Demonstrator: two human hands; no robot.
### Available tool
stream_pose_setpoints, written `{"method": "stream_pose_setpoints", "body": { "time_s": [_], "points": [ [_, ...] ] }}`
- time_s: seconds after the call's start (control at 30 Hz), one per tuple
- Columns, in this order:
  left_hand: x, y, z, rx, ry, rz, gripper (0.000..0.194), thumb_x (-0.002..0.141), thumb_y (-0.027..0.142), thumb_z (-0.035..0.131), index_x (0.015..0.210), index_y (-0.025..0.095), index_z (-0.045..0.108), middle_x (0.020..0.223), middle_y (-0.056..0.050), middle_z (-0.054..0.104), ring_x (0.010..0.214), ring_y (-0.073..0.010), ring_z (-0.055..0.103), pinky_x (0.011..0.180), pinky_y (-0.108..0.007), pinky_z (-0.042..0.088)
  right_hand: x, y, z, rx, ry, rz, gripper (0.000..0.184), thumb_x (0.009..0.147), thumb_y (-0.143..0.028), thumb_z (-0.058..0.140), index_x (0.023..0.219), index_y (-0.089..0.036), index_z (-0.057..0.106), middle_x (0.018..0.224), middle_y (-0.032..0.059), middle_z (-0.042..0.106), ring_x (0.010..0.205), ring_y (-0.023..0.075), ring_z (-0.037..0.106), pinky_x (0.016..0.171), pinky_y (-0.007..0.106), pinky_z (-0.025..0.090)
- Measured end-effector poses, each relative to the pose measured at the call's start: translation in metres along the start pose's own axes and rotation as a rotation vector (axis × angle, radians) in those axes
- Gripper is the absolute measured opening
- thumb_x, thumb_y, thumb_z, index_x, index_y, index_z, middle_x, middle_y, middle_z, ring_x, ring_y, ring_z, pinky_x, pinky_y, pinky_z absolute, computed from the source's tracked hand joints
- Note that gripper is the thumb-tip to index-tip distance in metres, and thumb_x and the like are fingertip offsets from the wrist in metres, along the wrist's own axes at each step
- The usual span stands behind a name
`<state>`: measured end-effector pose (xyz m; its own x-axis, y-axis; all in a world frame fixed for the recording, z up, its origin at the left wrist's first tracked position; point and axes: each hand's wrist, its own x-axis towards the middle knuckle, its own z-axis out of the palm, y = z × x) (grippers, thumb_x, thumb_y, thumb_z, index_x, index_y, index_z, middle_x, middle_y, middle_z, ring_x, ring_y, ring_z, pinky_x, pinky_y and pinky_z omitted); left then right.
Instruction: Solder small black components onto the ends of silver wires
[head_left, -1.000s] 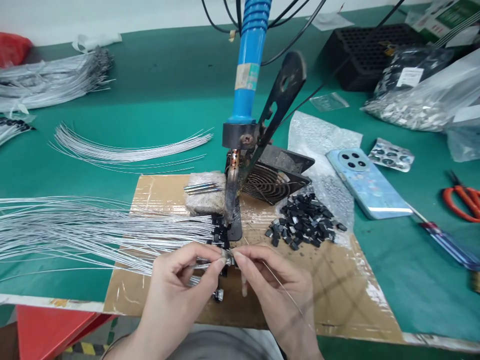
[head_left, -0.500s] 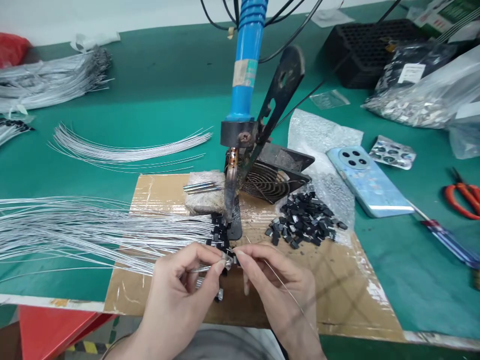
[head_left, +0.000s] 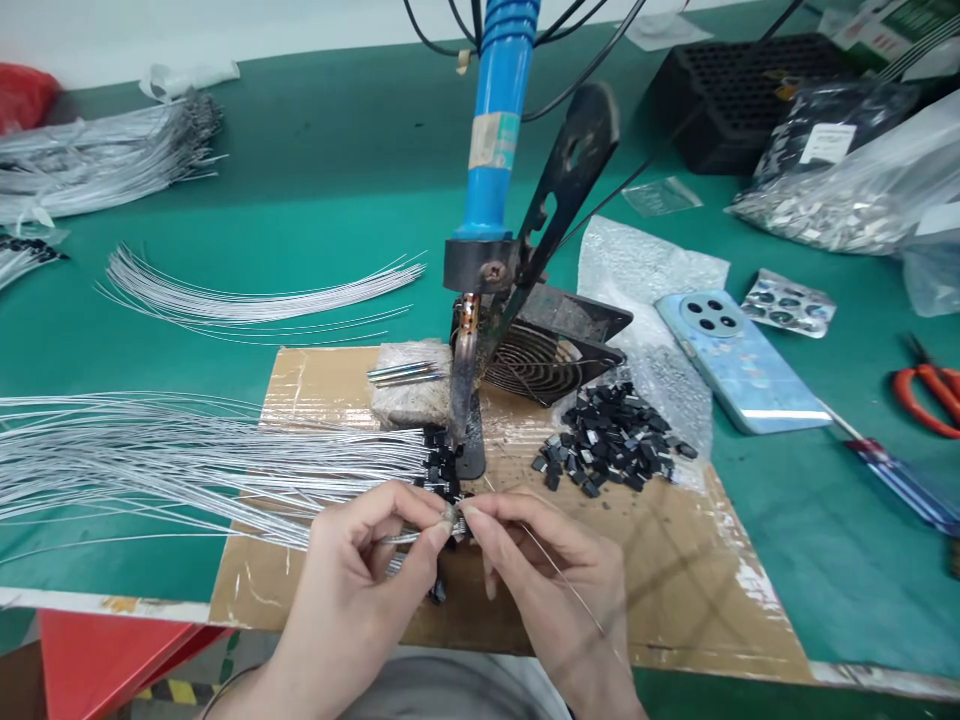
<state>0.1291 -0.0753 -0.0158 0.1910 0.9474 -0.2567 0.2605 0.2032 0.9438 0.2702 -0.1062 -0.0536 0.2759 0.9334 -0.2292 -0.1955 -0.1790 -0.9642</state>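
Where the two sets of fingertips nearly meet, a small connector (head_left: pixel 460 521) sits between them, dark with a greyish, metallic-looking part, mostly covered by the fingers. The left hand (head_left: pixel 356 585) pinches it between thumb and forefinger, the other fingers curled under, the wrist rising from the near edge. The right hand (head_left: pixel 570 580) mirrors that pose, thumb and forefinger closed to a narrow pinch beside the connector, and holds a thin wire (head_left: pixel 574 592). That fine, pale strand slants across the right hand: its upper end points away and to the left, its lower end back toward the wrist. The connector's own long axis is too hidden to tell.

Under both hands lies a cardboard sheet (head_left: pixel 697 600). Left of and beyond the left hand, a spread of grey wires (head_left: pixel 172 450) runs sideways, its black-tipped ends just beyond the fingertips. Farther off, a blue soldering iron (head_left: pixel 496 140) points its tip down toward the pinch; beyond the right hand are loose black pieces (head_left: pixel 607 440), on the cardboard over the green worktop (head_left: pixel 322 220).
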Motion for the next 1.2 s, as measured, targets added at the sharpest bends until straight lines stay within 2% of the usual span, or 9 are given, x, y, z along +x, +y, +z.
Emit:
{"method": "stream_pose_setpoints", "body": {
  "time_s": [0.13,0.33,0.83,1.07,1.2],
  "points": [
    [0.0012,-0.0005,0.0005,0.011,0.011,-0.003,0.014,0.085,0.013,0.065,0.072,0.017,0.068,0.078,-0.002,0.070,0.058,-0.0082,0.056,0.048,-0.016,0.038,-0.0004,-0.0005,0.0002,0.016,-0.001,0.009,0.008,0.082,-0.022,0.075,0.078,-0.027,0.081,0.066,-0.0032,0.063,0.048,0.0048,0.052,0.042,0.012,0.044],
    [0.0012,0.0024,0.0013,-0.015,-0.001,0.020,0.018,0.085,0.010,0.063,0.070,0.018,0.067,0.075,-0.001,0.070,0.066,-0.0110,0.064,0.055,-0.017,0.047,-0.0005,-0.0021,0.0006,0.044,-0.014,0.033,0.012,0.082,-0.019,0.075,0.078,-0.029,0.081,0.063,-0.0049,0.060,0.046,0.0034,0.051,0.043,0.012,0.043],
    [0.0007,-0.0034,0.0020,-0.033,0.005,-0.021,0.016,0.086,0.012,0.063,0.071,0.017,0.067,0.078,-0.002,0.070,0.064,-0.0108,0.061,0.058,-0.018,0.049,0.0017,0.0009,-0.0025,0.041,-0.039,0.028,0.009,0.081,-0.020,0.076,0.079,-0.026,0.082,0.063,-0.0033,0.061,0.046,0.0057,0.052,0.041,0.015,0.044],
    [0.0029,-0.0043,0.0042,-0.040,0.010,-0.016,0.018,0.086,0.011,0.063,0.069,0.017,0.064,0.078,-0.002,0.071,0.068,-0.0121,0.064,0.061,-0.020,0.049,0.0028,0.0042,-0.0044,0.029,-0.068,0.043,0.008,0.083,-0.023,0.075,0.081,-0.026,0.081,0.066,-0.0023,0.061,0.048,0.0077,0.052,0.042,0.018,0.044],
    [0.0032,-0.0050,0.0053,-0.065,-0.002,-0.040,0.016,0.086,0.012,0.063,0.071,0.017,0.064,0.079,-0.003,0.071,0.070,-0.0119,0.065,0.059,-0.018,0.048,0.0019,0.0062,-0.0071,-0.071,-0.063,-0.006,0.010,0.089,-0.029,0.070,0.086,-0.026,0.079,0.072,-0.0016,0.060,0.049,0.0077,0.050,0.043,0.019,0.041]
  ]
}}
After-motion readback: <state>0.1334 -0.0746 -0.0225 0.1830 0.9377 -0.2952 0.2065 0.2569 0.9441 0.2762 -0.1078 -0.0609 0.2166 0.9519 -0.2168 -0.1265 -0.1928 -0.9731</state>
